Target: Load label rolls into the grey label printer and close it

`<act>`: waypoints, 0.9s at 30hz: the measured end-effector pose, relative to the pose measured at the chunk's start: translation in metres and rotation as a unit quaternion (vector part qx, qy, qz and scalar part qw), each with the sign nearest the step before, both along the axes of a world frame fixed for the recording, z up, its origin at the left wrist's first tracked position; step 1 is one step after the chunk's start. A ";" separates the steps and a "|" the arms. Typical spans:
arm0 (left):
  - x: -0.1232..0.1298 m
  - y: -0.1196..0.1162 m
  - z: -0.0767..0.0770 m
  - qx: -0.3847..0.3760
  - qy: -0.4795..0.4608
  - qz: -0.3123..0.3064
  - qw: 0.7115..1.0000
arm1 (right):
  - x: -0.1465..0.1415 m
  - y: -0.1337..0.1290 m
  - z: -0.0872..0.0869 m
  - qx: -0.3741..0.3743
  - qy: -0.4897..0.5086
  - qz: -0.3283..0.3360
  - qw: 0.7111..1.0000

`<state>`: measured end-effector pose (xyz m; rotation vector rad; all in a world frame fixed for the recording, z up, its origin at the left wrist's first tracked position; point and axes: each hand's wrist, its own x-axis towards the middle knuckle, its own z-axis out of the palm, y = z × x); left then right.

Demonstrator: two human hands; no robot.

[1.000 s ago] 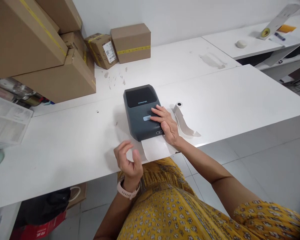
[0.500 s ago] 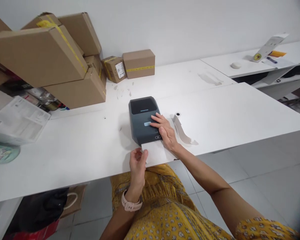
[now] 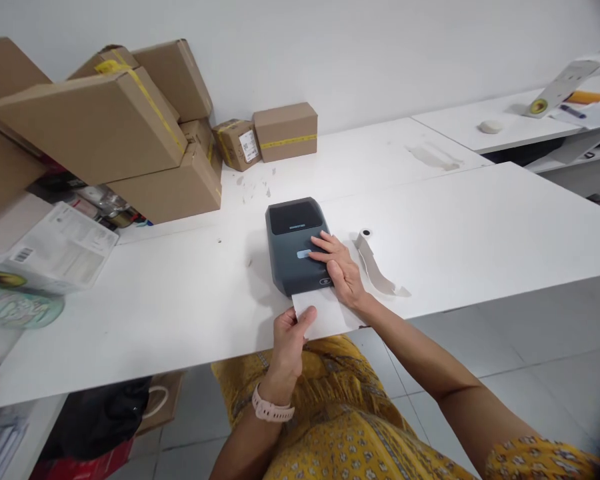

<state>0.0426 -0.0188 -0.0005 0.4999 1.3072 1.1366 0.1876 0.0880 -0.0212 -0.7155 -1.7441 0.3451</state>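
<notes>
A dark grey label printer [image 3: 297, 263] with a glossy black window and a pale blue button stands on the white table. White label paper [image 3: 325, 313] comes out of its front and reaches the table edge. My left hand [image 3: 293, 333] pinches the paper's left edge, thumb on top and fingers mostly hidden underneath. My right hand [image 3: 341, 267] rests on the printer's top right side with fingers spread, one fingertip at the button. Beside it on the right lies a small paper roll [image 3: 366, 235] with a loose, curling strip.
Cardboard boxes [image 3: 95, 127] are stacked at the left, and two smaller boxes, one a brown carton [image 3: 286, 133], stand against the wall. A white printed box [image 3: 60, 247] and a green container [image 3: 25, 307] sit at the left edge. A side shelf [image 3: 465, 123] is at the right.
My left hand has closed its thumb onto the paper's edge, where it was just beside it before. My right hand stays on the printer. The whole view has shifted slightly.
</notes>
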 end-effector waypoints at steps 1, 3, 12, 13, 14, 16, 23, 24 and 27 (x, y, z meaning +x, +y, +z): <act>-0.005 -0.001 -0.001 0.017 0.024 -0.026 0.999 | 0.001 0.000 0.002 0.005 -0.011 -0.005 1.000; -0.023 0.000 0.001 0.073 0.100 -0.085 0.989 | 0.005 0.000 0.010 0.010 -0.060 -0.018 0.998; -0.109 0.087 0.064 0.322 0.274 0.059 0.904 | 0.005 0.004 0.057 0.046 -0.301 -0.068 0.950; -0.109 0.100 0.064 0.328 0.272 0.065 0.902 | 0.003 0.005 0.057 0.052 -0.308 -0.065 0.948; -0.108 0.112 0.062 0.330 0.269 0.069 0.902 | 0.002 0.006 0.056 0.053 -0.311 -0.061 0.947; -0.103 0.130 0.052 0.315 0.258 0.075 0.910 | 0.004 0.005 0.051 0.043 -0.311 -0.055 0.948; -0.087 0.134 0.003 0.236 0.206 0.038 0.949 | 0.036 -0.015 0.038 -0.053 -0.223 -0.052 0.972; -0.085 0.133 0.000 0.235 0.194 0.021 0.952 | 0.039 -0.017 0.040 -0.062 -0.206 -0.048 0.975; -0.082 0.129 -0.006 0.233 0.173 -0.021 0.957 | 0.042 -0.018 0.047 -0.039 -0.206 -0.034 0.977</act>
